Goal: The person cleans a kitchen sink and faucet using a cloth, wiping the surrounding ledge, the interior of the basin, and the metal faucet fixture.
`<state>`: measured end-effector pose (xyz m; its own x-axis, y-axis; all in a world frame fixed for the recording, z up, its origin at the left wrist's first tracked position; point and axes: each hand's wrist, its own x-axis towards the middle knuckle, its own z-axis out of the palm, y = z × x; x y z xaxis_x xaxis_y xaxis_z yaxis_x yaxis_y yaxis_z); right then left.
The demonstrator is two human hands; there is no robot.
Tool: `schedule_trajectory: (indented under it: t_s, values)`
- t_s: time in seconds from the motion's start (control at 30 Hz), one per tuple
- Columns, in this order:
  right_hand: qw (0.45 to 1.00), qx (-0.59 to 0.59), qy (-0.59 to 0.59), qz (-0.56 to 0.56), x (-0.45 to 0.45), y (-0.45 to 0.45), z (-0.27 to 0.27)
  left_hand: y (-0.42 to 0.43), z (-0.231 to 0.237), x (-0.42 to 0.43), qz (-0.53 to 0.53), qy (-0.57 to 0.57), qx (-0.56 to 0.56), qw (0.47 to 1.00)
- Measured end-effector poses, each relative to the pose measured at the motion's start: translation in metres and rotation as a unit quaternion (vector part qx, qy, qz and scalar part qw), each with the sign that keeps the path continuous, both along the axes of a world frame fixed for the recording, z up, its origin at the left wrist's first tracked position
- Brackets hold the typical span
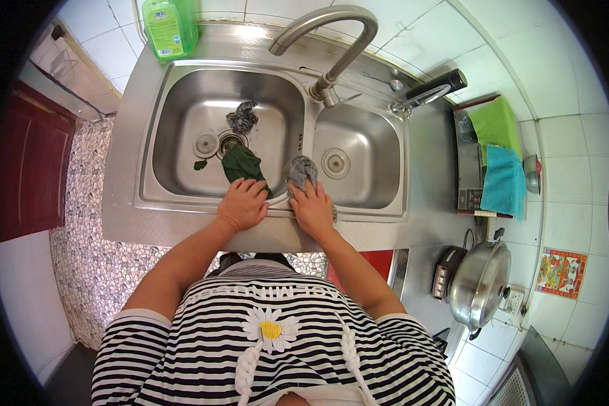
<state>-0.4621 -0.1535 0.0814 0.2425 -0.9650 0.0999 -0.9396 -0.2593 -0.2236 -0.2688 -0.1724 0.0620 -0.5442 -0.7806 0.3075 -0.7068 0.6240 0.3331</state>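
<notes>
My left hand (243, 204) rests on the front rim of the large left sink basin (182, 106). Its fingertips meet the near end of a crumpled dark green cloth-like piece (242, 165), which reaches towards the open drain (232, 143); whether they grip it is hidden. With fingers spread, my right hand (312, 205) presses a wet grey rag (302, 171) on the divider's front end, beside the small right basin (370, 188). A steel wool scrubber (242, 117) lies behind the drain. The round strainer (206, 145) and a small green scrap (200, 165) lie left of it.
A curved steel faucet (352, 56) rises behind the divider. At the back left stands a green detergent bottle (170, 30). To the right are a black-handled tap (436, 86), green (497, 122) and blue cloths (503, 182) over a box-like thing, and a lidded steel pot (479, 284).
</notes>
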Motion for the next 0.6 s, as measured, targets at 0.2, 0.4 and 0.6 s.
schedule_trajectory:
  t_s: [0.2, 0.4, 0.6]
  values:
    - [0.999, -0.005, 0.021, -0.040, 0.011, -0.083, -0.035, 0.006, 0.004, 0.004, 0.009, -0.004, -0.007, 1.000]
    - [0.997, -0.050, 0.046, -0.041, 0.005, -0.170, -0.046, 0.004, 0.003, 0.000, 0.001, -0.008, 0.004, 1.000]
    - [0.999, -0.021, -0.012, 0.028, -0.004, -0.136, -0.053, 0.000, 0.006, -0.001, 0.000, -0.012, -0.005, 1.000]
